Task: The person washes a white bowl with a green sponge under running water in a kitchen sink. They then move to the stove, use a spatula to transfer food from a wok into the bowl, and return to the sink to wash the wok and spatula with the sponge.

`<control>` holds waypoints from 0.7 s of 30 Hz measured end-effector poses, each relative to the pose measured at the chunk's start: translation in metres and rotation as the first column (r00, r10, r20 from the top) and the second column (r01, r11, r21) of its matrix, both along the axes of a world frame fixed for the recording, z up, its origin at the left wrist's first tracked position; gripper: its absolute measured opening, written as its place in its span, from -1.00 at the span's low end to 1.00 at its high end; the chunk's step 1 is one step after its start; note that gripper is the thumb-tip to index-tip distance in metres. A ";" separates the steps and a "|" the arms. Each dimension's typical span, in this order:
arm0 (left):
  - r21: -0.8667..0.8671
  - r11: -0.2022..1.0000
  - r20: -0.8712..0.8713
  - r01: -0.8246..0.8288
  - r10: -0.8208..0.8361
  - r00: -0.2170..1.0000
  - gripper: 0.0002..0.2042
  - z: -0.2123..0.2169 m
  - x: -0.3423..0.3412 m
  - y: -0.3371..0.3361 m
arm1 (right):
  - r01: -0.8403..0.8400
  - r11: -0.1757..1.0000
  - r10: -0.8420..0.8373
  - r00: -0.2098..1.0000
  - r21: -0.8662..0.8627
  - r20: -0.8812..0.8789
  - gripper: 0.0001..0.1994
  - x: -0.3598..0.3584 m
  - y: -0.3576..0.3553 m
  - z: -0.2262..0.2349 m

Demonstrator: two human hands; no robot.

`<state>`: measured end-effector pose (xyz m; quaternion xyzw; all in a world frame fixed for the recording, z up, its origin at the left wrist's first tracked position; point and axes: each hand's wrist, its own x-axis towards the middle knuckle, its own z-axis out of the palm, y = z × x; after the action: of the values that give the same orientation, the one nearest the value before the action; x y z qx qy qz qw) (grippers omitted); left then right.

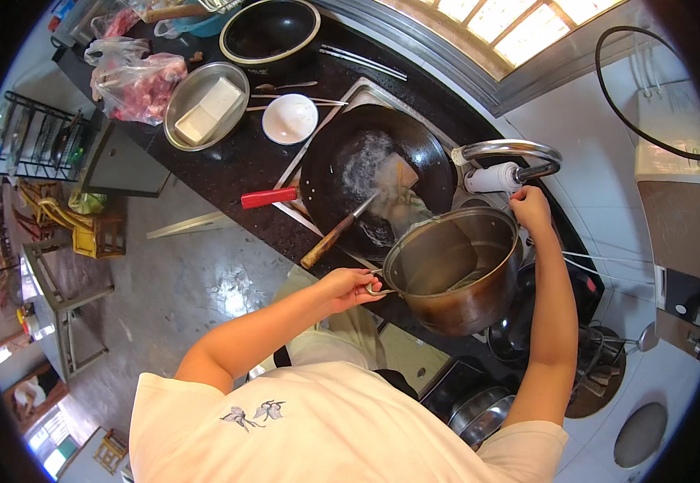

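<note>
A deep metal pot [459, 302], browned and scorched outside, dull grey inside, is tilted over the near edge of a black, steaming wok [330, 157]. The left hand [348, 290] is closed around one loop handle; the right hand [532, 211] is curled at the opposite rim, its grip partly hidden.

Pot [463, 312]: metal, outer wall stained and semi-gloss, inner wall smooth. Wok [327, 161]: dark metal, smooth, glossy. Spatula handle [330, 245]: wood, worn, mostly matt. Faucet spout [511, 148]: polished metal, mirror-like. Counter [213, 179]: stone-like, smooth, glossy. Along the counter's floor-side edge: basin [238, 78], thin metal, satin; bags [147, 83], clear film plastic, wrinkled, shiny. Inboard of that edge: white bowl [289, 119], ceramic-looking, glazed. Shirt [318, 427]: cloth, matt.
</note>
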<state>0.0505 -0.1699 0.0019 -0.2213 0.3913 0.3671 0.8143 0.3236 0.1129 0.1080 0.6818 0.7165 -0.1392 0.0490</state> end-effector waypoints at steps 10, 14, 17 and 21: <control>0.026 0.999 0.058 0.028 -0.030 0.998 -0.87 -0.004 -0.001 0.005 | 0.025 0.999 -0.021 0.993 -0.029 0.117 -0.84 0.004 0.011 -0.001; 0.013 1.000 0.103 0.011 -0.013 0.995 -0.90 -0.003 -0.001 0.008 | 0.059 0.995 -0.046 0.985 -0.074 0.165 -0.86 0.003 0.016 0.003; -0.022 1.000 0.111 0.023 -0.020 0.994 -0.90 0.000 -0.001 0.011 | 0.070 0.988 -0.040 0.976 -0.138 0.215 -0.84 0.004 0.024 0.001; -0.105 0.995 0.174 -0.001 0.020 0.984 -0.89 0.001 -0.001 0.009 | 0.033 0.995 -0.013 0.980 -0.099 0.200 -0.83 0.009 0.027 -0.004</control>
<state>0.0496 -0.1606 0.0027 -0.2969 0.3356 0.3297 0.8310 0.3323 0.1401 0.1036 0.6970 0.6922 -0.1071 0.1534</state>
